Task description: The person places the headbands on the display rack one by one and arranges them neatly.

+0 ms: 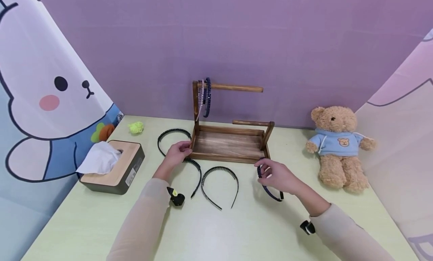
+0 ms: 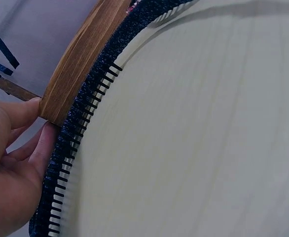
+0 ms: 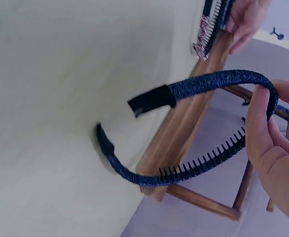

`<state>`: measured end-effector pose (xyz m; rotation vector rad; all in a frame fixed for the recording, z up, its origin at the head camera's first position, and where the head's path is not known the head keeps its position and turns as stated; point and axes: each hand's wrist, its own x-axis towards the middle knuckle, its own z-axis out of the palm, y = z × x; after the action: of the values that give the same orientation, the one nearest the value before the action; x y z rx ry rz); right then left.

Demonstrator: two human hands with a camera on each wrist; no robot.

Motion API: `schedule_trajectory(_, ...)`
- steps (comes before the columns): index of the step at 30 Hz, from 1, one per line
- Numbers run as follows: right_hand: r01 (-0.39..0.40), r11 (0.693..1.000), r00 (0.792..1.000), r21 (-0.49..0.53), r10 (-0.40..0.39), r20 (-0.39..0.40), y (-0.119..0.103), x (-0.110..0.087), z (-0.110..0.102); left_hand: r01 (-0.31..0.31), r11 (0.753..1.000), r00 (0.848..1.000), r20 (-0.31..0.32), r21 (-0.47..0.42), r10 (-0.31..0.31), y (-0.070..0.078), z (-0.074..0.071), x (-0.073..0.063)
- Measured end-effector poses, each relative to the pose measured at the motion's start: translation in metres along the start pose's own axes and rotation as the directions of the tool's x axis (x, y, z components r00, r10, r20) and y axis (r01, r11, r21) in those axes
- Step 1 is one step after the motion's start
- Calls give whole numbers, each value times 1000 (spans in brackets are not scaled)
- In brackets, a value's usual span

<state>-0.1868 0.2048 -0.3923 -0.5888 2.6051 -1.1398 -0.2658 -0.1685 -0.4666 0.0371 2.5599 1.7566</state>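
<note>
My left hand [image 1: 176,154] pinches the front left corner of a wooden rack [image 1: 223,157], thumb on top and fingers below. Right beside those fingers in the left wrist view runs a dark blue toothed headband [image 2: 70,133]. Between thumb and fingers, my right hand [image 1: 279,176] holds another dark blue headband [image 3: 208,80] near the rack's front right corner; its open ends point down toward the table. From the rack's upper bar [image 1: 236,88] hang a pale pink headband [image 1: 200,94] and a dark blue one [image 1: 208,97]. The lower bar [image 1: 250,122] carries nothing.
On the table [image 1: 216,234], a dark headband [image 1: 220,168] lies in front of the rack, with others left of it, partly behind my left hand. A tissue box [image 1: 132,167] and a yellow-green ball [image 1: 135,127] stand left; a teddy bear [image 1: 338,144] sits right.
</note>
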Motion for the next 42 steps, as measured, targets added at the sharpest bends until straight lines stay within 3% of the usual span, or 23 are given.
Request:
schedule_trajectory(8,-28,998,996,49,32,-83,0,-3,-21,-6,1000,1000,2,0,6,-1,1,0)
schedule_trajectory(17,-7,991,975,134,36,-219,-4,-6,-67,-4,1000,1000,6,-1,4,0,1,-1)
schedule_trajectory(20,-33,996,954,83,56,-295,-8,-5,-84,-3,1000,1000,8,0,3,0,1,-1)
schedule_trajectory(27,-40,999,880,-25,23,-474,-17,11,-113,5,1000,1000,0,-6,-5,1,2,-1)
schedule_trajectory(36,-46,999,847,-9,34,-530,-31,49,-117,0,1000,1000,0,-5,0,0,-1,1)
schedule_trajectory(42,-29,998,822,-47,-3,-569,-38,74,-117,-46,999,999,2,-10,46,-2,-3,-1)
